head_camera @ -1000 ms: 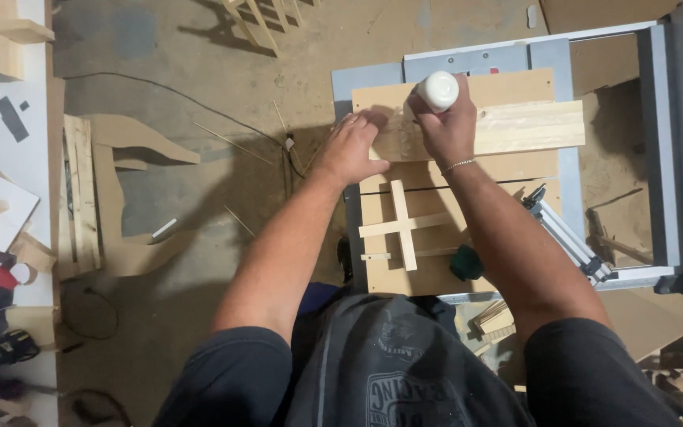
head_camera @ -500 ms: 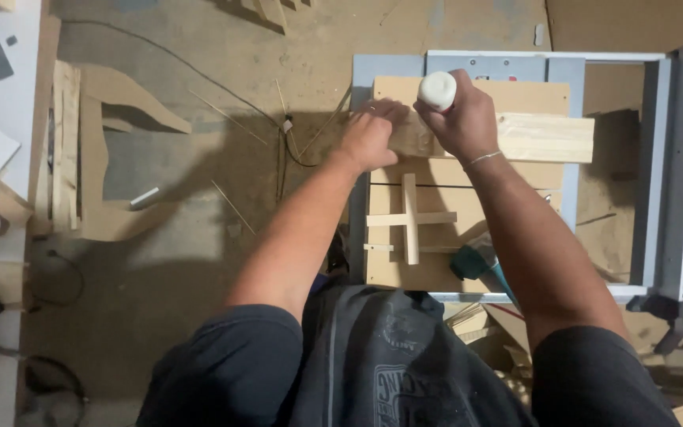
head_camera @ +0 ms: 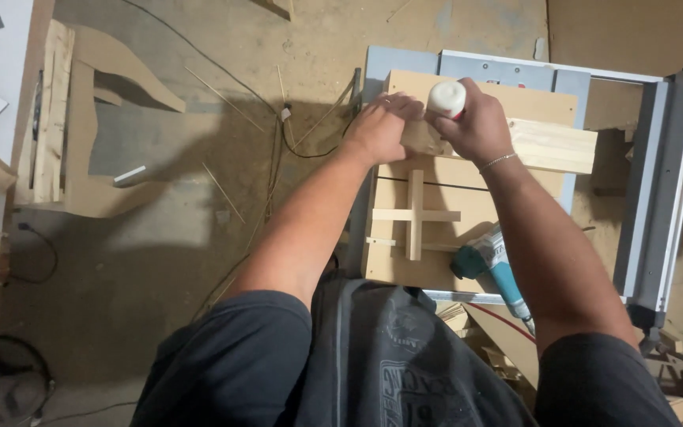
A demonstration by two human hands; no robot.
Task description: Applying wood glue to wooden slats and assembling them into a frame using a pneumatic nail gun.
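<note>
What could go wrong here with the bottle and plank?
The plank juts past the board's right edge, so pressure from the left hand could tip or slide it. The right hand holds the bottle upended; too much may spill. The power tool near the right forearm could get knocked.

White bottle, pale wood plank, teal power tool.
</note>
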